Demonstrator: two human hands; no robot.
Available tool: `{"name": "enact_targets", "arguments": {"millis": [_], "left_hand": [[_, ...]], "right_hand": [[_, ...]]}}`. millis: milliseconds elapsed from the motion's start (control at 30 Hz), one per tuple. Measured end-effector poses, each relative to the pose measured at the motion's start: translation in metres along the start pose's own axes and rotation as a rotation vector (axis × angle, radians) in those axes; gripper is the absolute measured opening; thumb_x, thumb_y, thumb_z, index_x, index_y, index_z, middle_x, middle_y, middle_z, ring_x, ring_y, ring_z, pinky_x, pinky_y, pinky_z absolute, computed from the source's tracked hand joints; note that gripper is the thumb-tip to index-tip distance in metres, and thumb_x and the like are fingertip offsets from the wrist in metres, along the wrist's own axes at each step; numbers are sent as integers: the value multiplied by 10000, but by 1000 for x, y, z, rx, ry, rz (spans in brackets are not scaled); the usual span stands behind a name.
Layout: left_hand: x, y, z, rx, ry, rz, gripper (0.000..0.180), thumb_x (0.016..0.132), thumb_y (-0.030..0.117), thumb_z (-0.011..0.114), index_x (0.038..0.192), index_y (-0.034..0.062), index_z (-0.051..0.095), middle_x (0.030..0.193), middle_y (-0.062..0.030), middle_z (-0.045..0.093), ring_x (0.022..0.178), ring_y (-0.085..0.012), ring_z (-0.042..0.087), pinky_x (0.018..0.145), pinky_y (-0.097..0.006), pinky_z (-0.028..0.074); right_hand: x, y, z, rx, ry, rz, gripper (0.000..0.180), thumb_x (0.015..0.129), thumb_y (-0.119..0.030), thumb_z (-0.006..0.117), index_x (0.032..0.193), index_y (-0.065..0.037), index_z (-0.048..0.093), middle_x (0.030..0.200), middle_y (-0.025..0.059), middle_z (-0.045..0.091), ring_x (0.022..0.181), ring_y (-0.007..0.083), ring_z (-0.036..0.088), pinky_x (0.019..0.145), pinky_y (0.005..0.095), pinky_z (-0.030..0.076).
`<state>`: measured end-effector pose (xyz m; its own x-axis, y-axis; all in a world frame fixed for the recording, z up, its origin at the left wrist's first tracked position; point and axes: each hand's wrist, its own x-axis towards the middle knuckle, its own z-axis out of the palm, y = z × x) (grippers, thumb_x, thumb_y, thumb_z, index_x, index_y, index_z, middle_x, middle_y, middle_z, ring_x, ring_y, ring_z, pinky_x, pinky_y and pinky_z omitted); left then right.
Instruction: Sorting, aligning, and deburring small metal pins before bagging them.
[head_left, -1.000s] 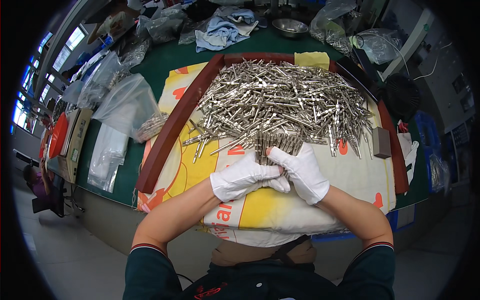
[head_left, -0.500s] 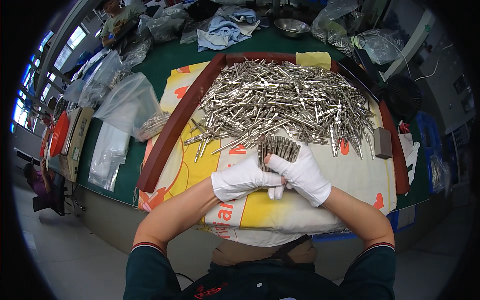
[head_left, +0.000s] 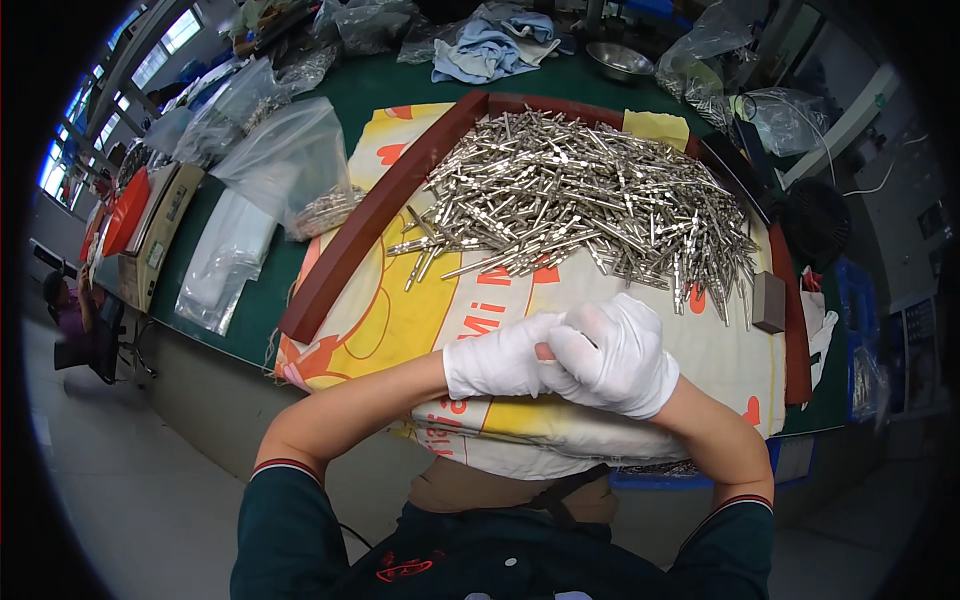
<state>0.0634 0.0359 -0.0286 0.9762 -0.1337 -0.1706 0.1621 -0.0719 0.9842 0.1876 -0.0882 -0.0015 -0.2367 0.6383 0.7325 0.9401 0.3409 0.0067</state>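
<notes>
Both my hands wear white gloves and are pressed together over the near part of a patterned cloth (head_left: 640,440). My left hand (head_left: 492,358) is closed, with its fingers largely behind the other glove. Curled over it from the right is my right hand (head_left: 622,358), also closed. The bundle of slim metal rods seen between them earlier is now covered by the gloves. Beyond the hands lies a broad heap of shiny metal rods (head_left: 590,200), jointed or stepped along their length, pointing every way.
Dark red rails (head_left: 375,225) border the heap at left, back and right. A grey block (head_left: 768,302) stands by the right rail. Clear plastic bags (head_left: 285,160) lie leftward, near a scale (head_left: 160,235). Farther back are blue cloths (head_left: 490,50) and a metal bowl (head_left: 620,60).
My hands have closed together, and the right has turned over the left, hiding the rod bundle's ends that showed before. The whole view has shifted slightly.
</notes>
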Motion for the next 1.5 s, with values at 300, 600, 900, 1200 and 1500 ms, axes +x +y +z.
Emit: {"name": "enact_targets", "arguments": {"millis": [300,600,900,1200,1500], "left_hand": [[-38,-2,6,259,462,283,877,755,29,759,1480,47,265,1372,-140,469,1298,-235,461,1077,-370,385],[-53,-13,1,-211,956,267,455,826,-63,548,1274,-26,478,1181,-112,579,1108,-178,574,981,-331,459],[-55,-18,0,-169,957,253,350,852,-60,547,1199,-22,522,1103,-109,613,1015,-169,618,932,-310,484],[-17,-4,17,743,673,351,1232,586,297,897,1498,-6,126,1495,-234,301,1347,-364,384,1085,-423,365],[63,9,49,351,808,402,1221,596,406,894,1478,-21,167,1406,-200,414,1309,-280,415,1110,-379,313]], "right_hand": [[-1,0,13,3,-147,-45,262,771,-208,695,672,-136,463,617,23,416,484,192,444,444,338,346],[-3,9,13,-73,-211,-79,227,795,-205,699,730,-118,500,602,13,390,477,192,398,448,341,304],[-5,16,12,-14,-143,42,193,786,-112,693,708,-104,516,606,45,422,508,236,469,476,351,365],[-9,28,12,1713,155,1690,205,921,-351,594,927,-146,603,766,-27,622,642,110,579,581,277,483],[-42,35,38,1998,386,1688,249,994,-336,474,1082,-135,591,958,36,670,802,177,670,743,333,567]]}}
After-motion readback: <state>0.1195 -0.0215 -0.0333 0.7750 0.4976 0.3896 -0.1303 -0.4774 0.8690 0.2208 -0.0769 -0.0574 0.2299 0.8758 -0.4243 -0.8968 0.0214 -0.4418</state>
